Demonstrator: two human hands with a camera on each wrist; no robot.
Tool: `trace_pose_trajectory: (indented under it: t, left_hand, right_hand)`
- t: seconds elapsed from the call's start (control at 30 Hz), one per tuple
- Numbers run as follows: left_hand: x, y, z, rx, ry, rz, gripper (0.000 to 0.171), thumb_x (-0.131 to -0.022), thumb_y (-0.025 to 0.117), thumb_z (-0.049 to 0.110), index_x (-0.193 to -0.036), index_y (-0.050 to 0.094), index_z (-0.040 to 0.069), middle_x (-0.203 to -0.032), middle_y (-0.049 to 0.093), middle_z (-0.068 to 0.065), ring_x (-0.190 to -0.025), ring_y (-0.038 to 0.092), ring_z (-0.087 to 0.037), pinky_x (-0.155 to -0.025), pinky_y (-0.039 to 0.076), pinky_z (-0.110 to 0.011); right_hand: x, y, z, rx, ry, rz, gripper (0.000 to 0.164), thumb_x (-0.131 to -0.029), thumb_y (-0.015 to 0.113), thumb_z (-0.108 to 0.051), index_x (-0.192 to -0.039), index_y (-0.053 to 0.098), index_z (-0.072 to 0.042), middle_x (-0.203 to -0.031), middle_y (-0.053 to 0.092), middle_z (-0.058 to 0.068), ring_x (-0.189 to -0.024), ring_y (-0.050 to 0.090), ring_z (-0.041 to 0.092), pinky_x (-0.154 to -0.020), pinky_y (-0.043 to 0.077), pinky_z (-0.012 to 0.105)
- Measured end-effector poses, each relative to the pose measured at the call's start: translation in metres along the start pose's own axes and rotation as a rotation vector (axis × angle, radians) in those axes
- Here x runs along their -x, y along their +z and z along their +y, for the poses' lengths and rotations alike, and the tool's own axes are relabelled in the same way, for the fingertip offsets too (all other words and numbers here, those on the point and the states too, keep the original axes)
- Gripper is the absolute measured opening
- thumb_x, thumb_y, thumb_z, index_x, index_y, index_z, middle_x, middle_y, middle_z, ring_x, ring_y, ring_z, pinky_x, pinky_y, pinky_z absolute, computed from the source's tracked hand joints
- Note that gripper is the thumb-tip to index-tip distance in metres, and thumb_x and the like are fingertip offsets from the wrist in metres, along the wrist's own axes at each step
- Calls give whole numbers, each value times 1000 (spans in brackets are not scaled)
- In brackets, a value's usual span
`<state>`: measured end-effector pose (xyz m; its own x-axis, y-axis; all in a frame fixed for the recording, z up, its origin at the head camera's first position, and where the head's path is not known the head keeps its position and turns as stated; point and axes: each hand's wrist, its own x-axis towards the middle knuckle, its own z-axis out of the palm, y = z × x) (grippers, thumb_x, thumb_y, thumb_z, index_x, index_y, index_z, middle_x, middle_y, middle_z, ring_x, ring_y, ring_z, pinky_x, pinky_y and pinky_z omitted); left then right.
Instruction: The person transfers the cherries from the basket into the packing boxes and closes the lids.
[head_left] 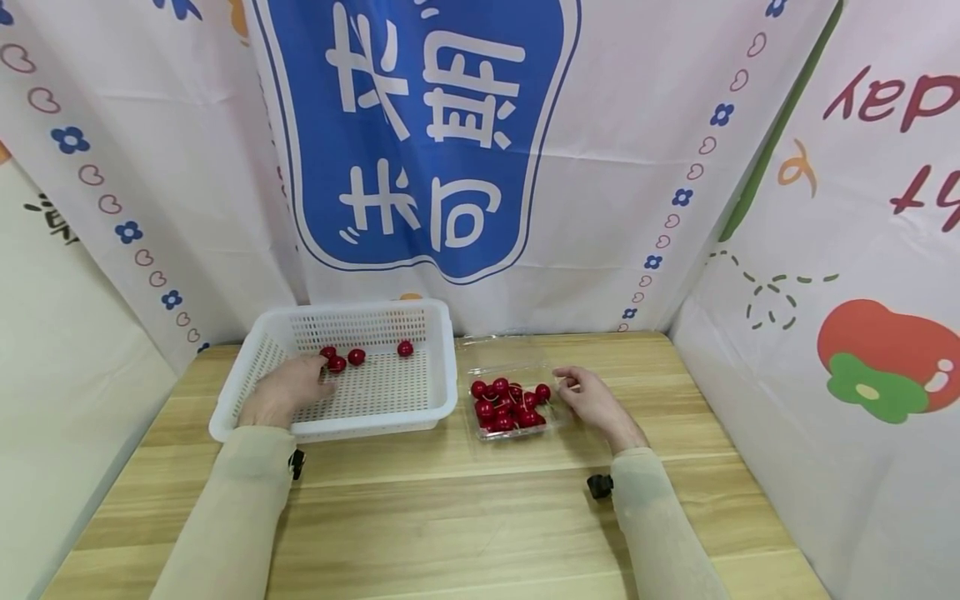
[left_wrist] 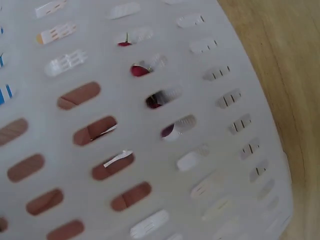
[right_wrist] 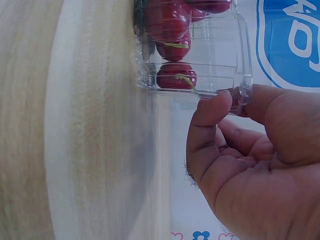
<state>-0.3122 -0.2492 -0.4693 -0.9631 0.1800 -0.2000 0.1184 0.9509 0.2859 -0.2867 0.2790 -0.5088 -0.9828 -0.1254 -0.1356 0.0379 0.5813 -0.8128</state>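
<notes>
Your left hand (head_left: 288,390) is in the white basket (head_left: 446,367), fingertips at the cherries (head_left: 337,365) toward its back wall; can't tell if it's gripping one. Four visible in there. Your right hand (head_left: 594,404) pinches the rim of the clear box (right_wrist: 244,60) just right of the basket, boxed cherries (head_left: 505,421) inside. Worktop (head_left: 465,517) under the basket, printed curtain (head_left: 615,208) behind it.

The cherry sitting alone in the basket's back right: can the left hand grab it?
Probably yes: the left hand is inside the white basket. Another cherry sits partway to the lone cherry, but bare floor leaves room around it.
</notes>
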Motion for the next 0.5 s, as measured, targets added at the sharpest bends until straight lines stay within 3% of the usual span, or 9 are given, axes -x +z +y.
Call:
trace_pose_trajectory:
  t: [0.13, 0.27, 0.5]
  left_hand:
    - [0, -1, 1, -21, 9, -7, 51, -110, 78, 20, -145, 66, -15, -140, 72, -38, -127, 72, -53, -114, 61, -70]
    - [-1, 1, 0, -7, 29, 17, 48, -105, 83, 12, -145, 69, -11, -144, 72, -38, -133, 71, -56, -117, 60, -71]
    - [-1, 0, 1, 32, 40, 9, 22, -102, 84, 4, -123, 78, -1, -136, 75, -31, -120, 69, -44, -108, 62, -64]
  right_hand:
    - [0, 0, 0, 0, -5, 0, 46, -121, 59, -12, -165, 58, 3, -138, 69, 24, -99, 72, 29, -76, 64, 34]
    - [0, 0, -1, 1, -7, -1, 46, -121, 59, -12, -164, 58, 4, -139, 69, 25, -100, 73, 29, -77, 64, 35]
    - [0, 0, 0, -4, 1, -6, 46, -122, 60, -12, -165, 58, 4, -138, 69, 25, -98, 72, 29, -76, 63, 34]
